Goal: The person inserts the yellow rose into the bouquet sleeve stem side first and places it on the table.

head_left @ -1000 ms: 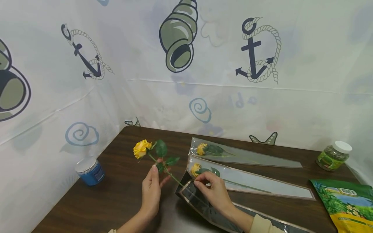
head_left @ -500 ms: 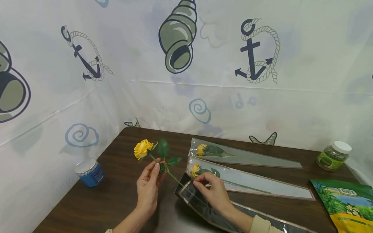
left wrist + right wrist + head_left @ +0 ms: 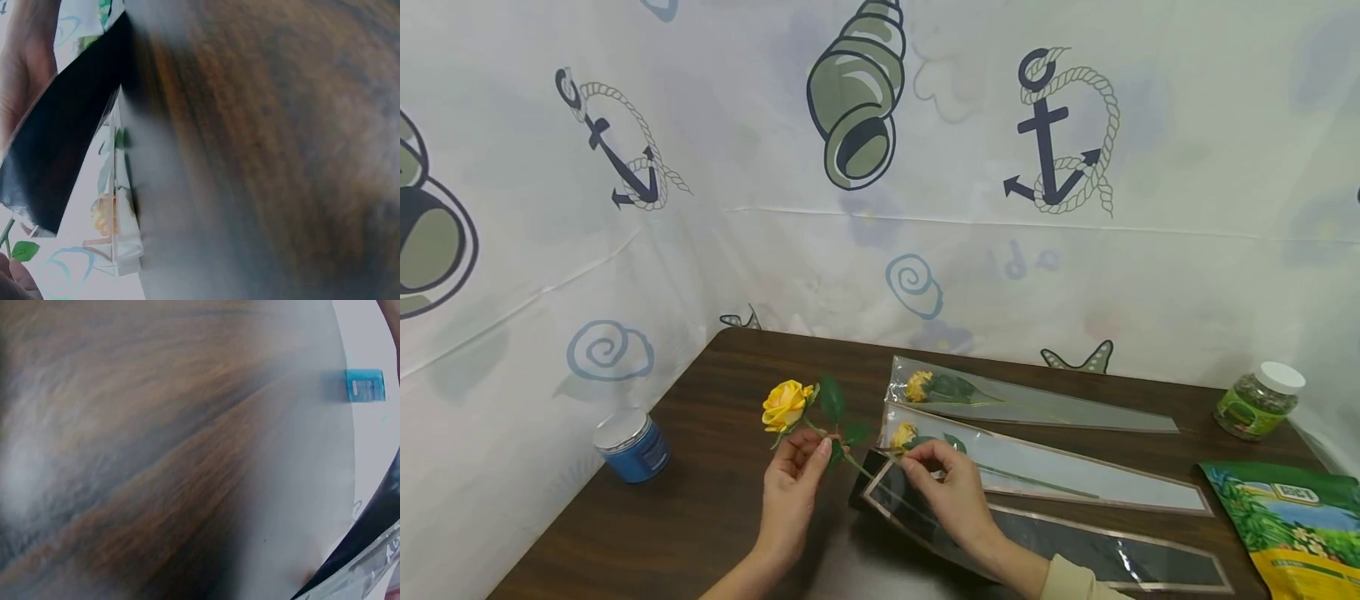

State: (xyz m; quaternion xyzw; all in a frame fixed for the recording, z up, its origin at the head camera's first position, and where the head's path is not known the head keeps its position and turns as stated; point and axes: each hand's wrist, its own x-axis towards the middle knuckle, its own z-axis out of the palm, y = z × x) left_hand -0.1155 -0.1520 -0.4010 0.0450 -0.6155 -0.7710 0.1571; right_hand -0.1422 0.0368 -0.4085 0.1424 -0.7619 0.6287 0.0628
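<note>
My left hand (image 3: 790, 492) pinches the stem of a yellow rose (image 3: 786, 406) just below the bloom, among its green leaves (image 3: 832, 400). The stem's lower part runs into the mouth of a long black flower sleeve (image 3: 1037, 537) with a clear, light-edged front. At that mouth, the thumb and fingertips of my right hand (image 3: 951, 492) pinch the sleeve's upper edge. The left wrist view shows the dark back of the sleeve (image 3: 62, 137) and a rose leaf (image 3: 25, 251) beside my left fingers. Only a dark corner of the sleeve (image 3: 369, 512) enters the right wrist view.
Two sleeves, one clear (image 3: 1075, 410) and one white (image 3: 1150, 487), each holding a yellow rose, lie behind. A blue tin (image 3: 634, 450) stands left. At right are a white-lidded jar (image 3: 1255, 404) and a green-yellow bag (image 3: 1292, 525). The table (image 3: 700, 500) is brown wood.
My left hand first slid back along the stem, then moved right and down with the rose, pushing the stem deeper into the sleeve. The sleeve's far end now lies flatter. The right hand barely moved.
</note>
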